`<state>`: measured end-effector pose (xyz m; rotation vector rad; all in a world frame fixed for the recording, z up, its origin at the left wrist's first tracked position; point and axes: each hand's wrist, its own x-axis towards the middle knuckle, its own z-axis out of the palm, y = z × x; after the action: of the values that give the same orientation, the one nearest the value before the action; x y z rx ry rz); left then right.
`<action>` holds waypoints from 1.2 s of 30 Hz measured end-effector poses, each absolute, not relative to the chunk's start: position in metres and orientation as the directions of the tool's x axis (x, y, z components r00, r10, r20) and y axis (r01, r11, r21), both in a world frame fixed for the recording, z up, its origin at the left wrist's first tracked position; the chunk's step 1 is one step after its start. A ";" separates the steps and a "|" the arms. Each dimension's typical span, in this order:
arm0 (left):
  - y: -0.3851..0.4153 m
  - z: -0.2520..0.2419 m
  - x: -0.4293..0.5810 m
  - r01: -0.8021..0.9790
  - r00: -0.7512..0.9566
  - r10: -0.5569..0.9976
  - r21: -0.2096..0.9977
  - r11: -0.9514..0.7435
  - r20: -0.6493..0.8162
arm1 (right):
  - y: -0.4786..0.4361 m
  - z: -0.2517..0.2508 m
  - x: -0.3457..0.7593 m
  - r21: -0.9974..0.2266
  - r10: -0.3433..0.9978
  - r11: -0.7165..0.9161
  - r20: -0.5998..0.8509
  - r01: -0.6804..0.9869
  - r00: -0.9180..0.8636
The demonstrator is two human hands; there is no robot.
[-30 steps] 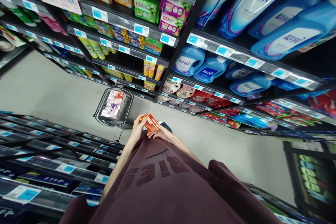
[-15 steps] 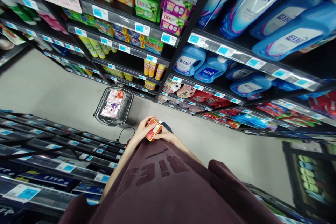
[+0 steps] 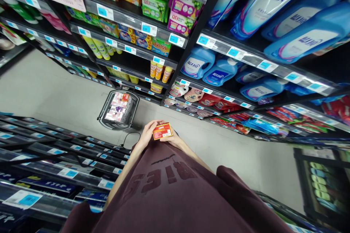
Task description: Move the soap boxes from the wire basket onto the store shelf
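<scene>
Between my two hands, in front of my chest, is a small red and yellow box (image 3: 162, 131) with a printed label facing up. My left hand (image 3: 148, 132) has its fingers closed on the box's left side. The right side and lower edge are gripped by my right hand (image 3: 172, 138), its thumb on the face; some of its fingers are hidden behind the box. On the floor to the left stands a dark shopping basket (image 3: 101, 117) with several pink-and-white packages (image 3: 116, 113) and a small red box (image 3: 125, 97) in it.
Shelves ahead carry soap boxes (image 3: 154, 7) and yellow cylindrical containers (image 3: 158, 70). Blue detergent bottles (image 3: 197, 62) fill the shelves on the right. At the lower left, another shelf rack (image 3: 54, 164) stands close to my left arm. Grey floor (image 3: 207, 142) runs between the racks.
The red box has been turned in my hands from a slanted position to lying level, with a differently printed face showing. My hands shifted slightly around it; the basket stays put.
</scene>
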<state>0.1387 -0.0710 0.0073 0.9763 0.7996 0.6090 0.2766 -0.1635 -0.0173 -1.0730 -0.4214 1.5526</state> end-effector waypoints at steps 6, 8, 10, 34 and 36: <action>-0.070 0.008 0.139 -0.071 0.556 0.772 0.907 0.415 -0.309 | -0.161 -0.015 0.277 -0.751 0.917 -0.293 -0.396 -0.592 0.049; -0.070 0.008 0.138 -0.060 0.541 0.784 0.916 0.397 -0.305 | -0.162 -0.016 0.277 -0.742 0.915 -0.294 -0.402 -0.603 0.048; -0.070 0.006 0.138 -0.049 0.533 0.793 0.925 0.377 -0.295 | -0.163 -0.016 0.277 -0.735 0.907 -0.303 -0.417 -0.606 0.052; -0.068 0.004 0.138 -0.016 0.517 0.814 0.948 0.319 -0.266 | -0.160 -0.019 0.273 -0.735 0.901 -0.300 -0.428 -0.608 0.072; -0.068 0.005 0.138 -0.021 0.520 0.811 0.945 0.325 -0.267 | -0.160 -0.022 0.274 -0.740 0.900 -0.302 -0.429 -0.601 0.076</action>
<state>0.1379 -0.0676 0.0047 1.1132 0.8715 0.6470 0.2738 -0.1603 -0.0221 -1.0890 -0.3791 1.5513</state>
